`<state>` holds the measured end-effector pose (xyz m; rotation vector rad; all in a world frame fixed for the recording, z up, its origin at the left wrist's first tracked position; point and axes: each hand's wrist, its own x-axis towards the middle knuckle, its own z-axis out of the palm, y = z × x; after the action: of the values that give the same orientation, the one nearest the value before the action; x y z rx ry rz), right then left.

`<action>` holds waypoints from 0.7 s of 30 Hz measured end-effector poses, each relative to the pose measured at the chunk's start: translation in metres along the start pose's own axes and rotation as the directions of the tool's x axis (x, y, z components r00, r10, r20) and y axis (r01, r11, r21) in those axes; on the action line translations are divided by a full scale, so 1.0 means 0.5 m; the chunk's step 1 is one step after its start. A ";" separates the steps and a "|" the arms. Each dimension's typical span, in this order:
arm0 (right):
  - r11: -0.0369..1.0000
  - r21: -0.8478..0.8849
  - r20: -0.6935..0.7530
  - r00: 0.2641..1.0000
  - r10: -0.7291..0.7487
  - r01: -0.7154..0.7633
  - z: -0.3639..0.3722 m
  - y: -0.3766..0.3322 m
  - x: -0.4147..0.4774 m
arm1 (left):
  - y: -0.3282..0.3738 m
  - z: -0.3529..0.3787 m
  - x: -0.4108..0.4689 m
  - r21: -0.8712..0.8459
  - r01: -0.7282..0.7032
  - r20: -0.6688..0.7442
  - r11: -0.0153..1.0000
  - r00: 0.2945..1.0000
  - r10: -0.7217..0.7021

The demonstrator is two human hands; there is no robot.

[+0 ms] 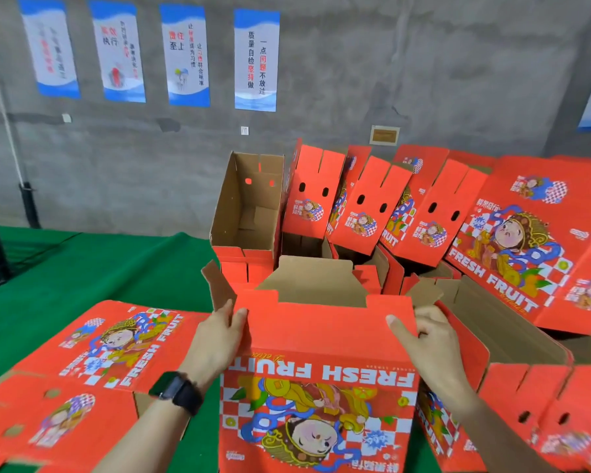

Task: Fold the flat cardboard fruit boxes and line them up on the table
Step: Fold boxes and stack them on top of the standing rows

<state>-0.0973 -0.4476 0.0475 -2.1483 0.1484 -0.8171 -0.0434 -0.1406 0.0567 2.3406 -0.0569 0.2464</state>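
Between both hands, red printed box (318, 339), half-folded

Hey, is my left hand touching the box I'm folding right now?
Touching. The head view shows the left hand gripping the left edge of the box, thumb on its red face.

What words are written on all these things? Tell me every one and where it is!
"FRESH FRUIT", upside down: on the box being folded.
"FRESH FRUIT": on the flat box at the left.
"FRESH FRUIT": on the leaning box at the right.
"质量自检坚持做" and "一点问题不放过": on the fourth poster from the left.
The other posters and the boxes' small print are too blurred to read.
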 end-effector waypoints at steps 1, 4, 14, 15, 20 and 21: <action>1.000 -0.019 0.015 1.000 0.013 -0.013 0.001 0.006 -0.001 | 0.001 0.008 -0.008 0.007 0.005 -0.008 1.000 1.000 -0.005; 0.996 -0.082 0.057 0.998 0.031 -0.026 -0.001 0.014 -0.014 | 0.003 0.026 -0.028 0.027 -0.004 -0.051 1.000 0.999 0.006; 0.971 -0.127 0.118 0.975 -0.189 0.203 -0.001 -0.006 -0.036 | -0.001 0.020 -0.045 0.227 -0.235 -0.070 0.945 0.964 0.256; 0.966 -0.127 0.116 0.970 -0.213 0.227 0.000 -0.014 -0.037 | -0.003 0.014 -0.046 0.209 -0.295 -0.079 0.932 0.945 0.317; 0.961 -0.036 0.104 0.957 -0.270 0.275 0.006 -0.028 -0.035 | -0.011 0.002 -0.036 0.068 -0.523 0.159 0.850 0.846 0.508; 0.964 -0.020 0.110 0.959 -0.260 0.264 0.007 -0.025 -0.034 | -0.010 0.003 -0.029 0.122 -0.511 0.182 0.851 0.854 0.487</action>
<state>-0.1106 -0.4307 0.0462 -2.2694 -0.1831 -0.8503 -0.0565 -0.1388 0.0493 2.4696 -0.7568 0.3458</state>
